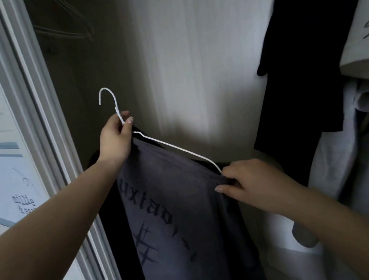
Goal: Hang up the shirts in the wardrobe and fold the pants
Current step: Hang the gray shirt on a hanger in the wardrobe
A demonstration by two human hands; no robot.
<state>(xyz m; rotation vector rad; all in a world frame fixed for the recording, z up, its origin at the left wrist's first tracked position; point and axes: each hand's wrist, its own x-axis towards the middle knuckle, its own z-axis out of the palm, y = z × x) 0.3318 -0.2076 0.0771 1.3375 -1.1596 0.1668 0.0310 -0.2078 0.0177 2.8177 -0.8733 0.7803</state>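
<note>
Shirt [179, 211] on hanger [175, 147], black garment [304, 51] right

Shirt [179, 211] hem below the frame's edge

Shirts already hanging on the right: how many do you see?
2: a black shirt at upper right, and a white shirt with red script at the right edge. Pale fabric below may be another; more could hang out of frame.

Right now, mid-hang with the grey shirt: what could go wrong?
1. The white hanger's right arm is bare; the grey shirt may slide off unless the right hand seats it.
2. The left hand only pinches the hanger's neck, so it may twist.
3. The black shirt hangs close and could snag.
</note>
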